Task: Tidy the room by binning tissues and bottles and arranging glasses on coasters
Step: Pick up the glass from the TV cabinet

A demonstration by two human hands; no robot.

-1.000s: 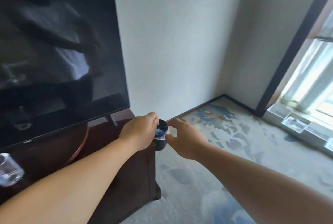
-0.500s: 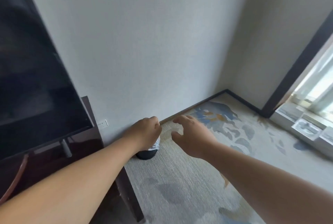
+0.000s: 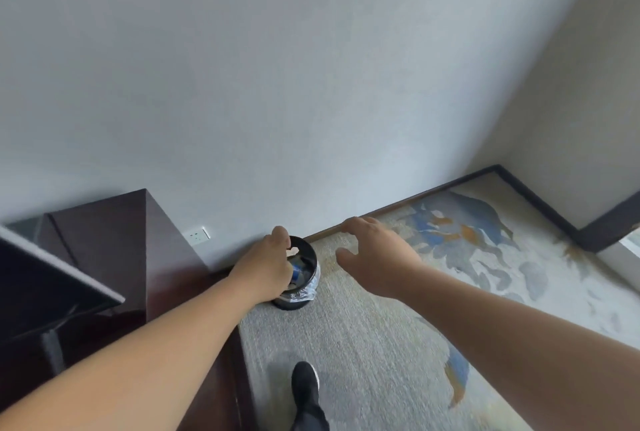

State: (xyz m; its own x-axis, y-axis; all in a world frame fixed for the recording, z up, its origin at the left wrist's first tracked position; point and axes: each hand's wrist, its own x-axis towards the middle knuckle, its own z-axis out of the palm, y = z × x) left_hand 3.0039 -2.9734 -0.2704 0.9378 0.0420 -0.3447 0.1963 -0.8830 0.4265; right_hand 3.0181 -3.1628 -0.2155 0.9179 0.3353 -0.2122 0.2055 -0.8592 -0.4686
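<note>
A small black bin [image 3: 311,255] with a clear liner stands on the carpet against the wall. Inside it I see something with a blue label [image 3: 296,272], probably a bottle, and a scrap of white tissue [image 3: 293,251]. My left hand [image 3: 266,268] hovers over the bin's left side with its fingers curled downward. What lies under them is hidden. My right hand [image 3: 377,257] hangs open to the right of the bin, fingers spread, holding nothing.
A dark wooden cabinet [image 3: 114,257] stands at the left, close to the bin, with a TV's corner [image 3: 41,278] on it. A wall socket [image 3: 199,236] sits behind. My black shoe [image 3: 304,382] is on the patterned carpet [image 3: 398,344], which stretches right to the room's corner.
I have moved right past the cabinet and closer to the bin. The view has tilted down, so the TV has slid almost out of sight. Both hands now reach over the bin.
</note>
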